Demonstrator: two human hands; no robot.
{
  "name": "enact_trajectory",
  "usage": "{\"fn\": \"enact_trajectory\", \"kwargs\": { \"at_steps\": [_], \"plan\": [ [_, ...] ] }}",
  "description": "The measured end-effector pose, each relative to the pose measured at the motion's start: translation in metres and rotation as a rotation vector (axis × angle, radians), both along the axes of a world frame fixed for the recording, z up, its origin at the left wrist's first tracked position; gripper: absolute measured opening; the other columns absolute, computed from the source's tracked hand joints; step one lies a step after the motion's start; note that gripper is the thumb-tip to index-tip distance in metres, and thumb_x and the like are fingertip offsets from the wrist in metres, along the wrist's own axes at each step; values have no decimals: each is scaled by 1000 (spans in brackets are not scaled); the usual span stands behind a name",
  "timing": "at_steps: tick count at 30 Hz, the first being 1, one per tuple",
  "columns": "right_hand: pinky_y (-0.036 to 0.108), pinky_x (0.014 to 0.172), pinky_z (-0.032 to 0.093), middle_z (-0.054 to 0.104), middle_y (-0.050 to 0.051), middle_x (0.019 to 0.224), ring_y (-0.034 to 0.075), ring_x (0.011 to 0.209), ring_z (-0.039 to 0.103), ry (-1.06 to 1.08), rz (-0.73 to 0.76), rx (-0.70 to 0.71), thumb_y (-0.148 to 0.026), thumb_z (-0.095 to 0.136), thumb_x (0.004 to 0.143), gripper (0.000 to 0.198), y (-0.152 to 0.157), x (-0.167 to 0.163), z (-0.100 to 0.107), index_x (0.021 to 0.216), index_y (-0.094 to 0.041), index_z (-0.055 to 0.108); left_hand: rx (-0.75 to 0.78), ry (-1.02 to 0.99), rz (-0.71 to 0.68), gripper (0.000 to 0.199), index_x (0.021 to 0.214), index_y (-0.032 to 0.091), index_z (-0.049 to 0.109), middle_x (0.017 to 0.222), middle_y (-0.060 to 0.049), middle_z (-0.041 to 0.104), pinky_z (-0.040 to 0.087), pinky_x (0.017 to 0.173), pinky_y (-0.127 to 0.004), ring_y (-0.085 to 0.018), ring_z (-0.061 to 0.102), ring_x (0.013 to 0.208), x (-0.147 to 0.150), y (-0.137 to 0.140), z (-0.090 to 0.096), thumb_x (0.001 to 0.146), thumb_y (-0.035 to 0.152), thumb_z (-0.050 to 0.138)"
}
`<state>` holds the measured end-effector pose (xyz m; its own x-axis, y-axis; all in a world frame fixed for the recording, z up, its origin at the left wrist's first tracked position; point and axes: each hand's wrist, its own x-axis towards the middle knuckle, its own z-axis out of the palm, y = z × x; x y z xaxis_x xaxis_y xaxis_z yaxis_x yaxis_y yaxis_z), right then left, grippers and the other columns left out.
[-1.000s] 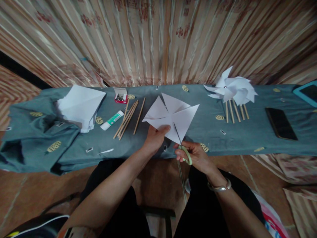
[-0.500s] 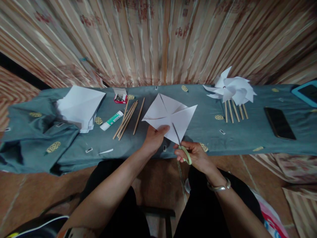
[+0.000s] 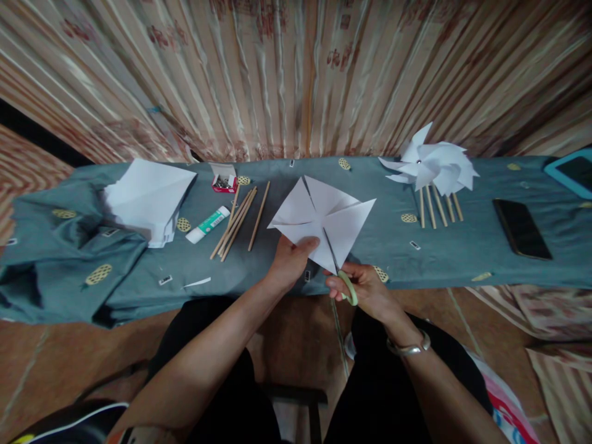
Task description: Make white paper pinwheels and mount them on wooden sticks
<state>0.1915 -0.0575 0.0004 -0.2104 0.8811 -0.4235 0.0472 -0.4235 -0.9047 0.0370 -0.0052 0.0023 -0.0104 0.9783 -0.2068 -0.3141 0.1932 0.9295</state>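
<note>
My left hand (image 3: 292,259) pinches a white square of paper (image 3: 345,231) by its near left edge, thumb on top. Slits run from the paper's corners toward its middle. In my right hand (image 3: 363,287) is a pair of scissors (image 3: 348,288) with light green handles. The dark blades lie in the slit at the near corner, pointing toward the paper's centre. Just left of the paper, several thin wooden sticks (image 3: 238,225) rest on the cloth.
A stack of white paper (image 3: 148,197) lies at left, near a glue stick (image 3: 208,224) and a small red box of metal pins (image 3: 224,180). Paper pinwheels (image 3: 439,165) on sticks lie at right, beside a black phone (image 3: 522,228). A paper scrap (image 3: 197,283) lies near the front edge.
The paper has shifted slightly right and toward me and turned a little, its far and near slits showing wider. Both hands keep their holds.
</note>
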Motion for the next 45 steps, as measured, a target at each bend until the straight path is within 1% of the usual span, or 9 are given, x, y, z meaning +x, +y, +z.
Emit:
{"fn": "enact_trajectory", "kwargs": {
  "at_steps": [6, 9, 13, 19, 22, 29, 32, 40, 45],
  "plan": [
    [19, 46, 41, 64, -2, 52, 7, 45, 52, 0, -5, -15, -57, 89, 51, 45, 1, -1, 1, 68, -18, 73, 5, 27, -5, 19, 80, 16, 65, 81, -3, 69, 50, 77, -31, -18, 62, 75, 0, 0, -2, 61, 20, 69],
    [19, 46, 42, 64, -2, 53, 7, 46, 54, -21, -8, -5, -56, 89, 50, 44, 1, 0, 2, 66, -17, 73, 11, 65, -12, 21, 82, 16, 65, 84, -3, 71, 51, 81, -32, -19, 64, 80, -1, -1, -2, 62, 20, 69],
    [20, 47, 43, 65, -1, 53, 9, 47, 56, -43, -12, -2, -55, 89, 49, 44, 1, 0, 4, 62, -17, 71, 15, 114, -29, 20, 82, 16, 65, 84, -4, 71, 53, 80, -33, -19, 64, 79, -2, -2, -2, 63, 22, 68],
    [20, 47, 42, 64, -2, 51, 8, 45, 55, -23, -37, -24, -53, 91, 47, 44, 1, -2, 3, 63, -17, 71, 44, 144, -17, 19, 82, 17, 66, 87, -4, 71, 52, 80, -32, -19, 64, 81, -1, -1, -3, 63, 22, 68],
    [20, 45, 41, 64, -2, 51, 8, 45, 54, -15, -42, -28, -52, 91, 47, 43, 0, -2, 3, 62, -17, 70, 34, 135, -7, 23, 84, 17, 65, 87, -5, 71, 52, 80, -33, -20, 64, 81, -1, -2, -2, 62, 22, 69],
    [19, 43, 40, 63, -3, 49, 7, 42, 52, 4, -71, -49, -52, 92, 43, 45, 0, -4, 4, 63, -17, 71, 36, 114, -33, 16, 78, 17, 65, 79, -3, 68, 50, 73, -31, -18, 61, 74, -3, -3, -2, 63, 23, 68],
    [18, 42, 39, 63, -3, 48, 7, 41, 52, 1, -69, -43, -52, 92, 44, 45, 1, -4, 4, 64, -17, 71, 43, 123, -27, 14, 76, 17, 66, 78, -3, 67, 50, 71, -30, -17, 60, 72, -3, -2, -3, 64, 21, 67],
    [19, 42, 41, 63, -3, 50, 7, 42, 54, -30, -40, 12, -57, 89, 50, 46, 0, -4, 3, 65, -18, 69, 40, 149, -12, 14, 79, 16, 67, 81, -3, 70, 53, 74, -31, -18, 63, 75, -3, -3, -6, 65, 19, 68],
    [20, 42, 39, 63, -2, 50, 8, 42, 52, -36, -44, -7, -57, 89, 50, 46, 0, -2, 1, 61, -17, 68, 12, 155, -26, 15, 79, 16, 67, 81, -4, 70, 52, 73, -31, -19, 63, 75, -3, -3, -3, 65, 21, 67]
  ]
}}
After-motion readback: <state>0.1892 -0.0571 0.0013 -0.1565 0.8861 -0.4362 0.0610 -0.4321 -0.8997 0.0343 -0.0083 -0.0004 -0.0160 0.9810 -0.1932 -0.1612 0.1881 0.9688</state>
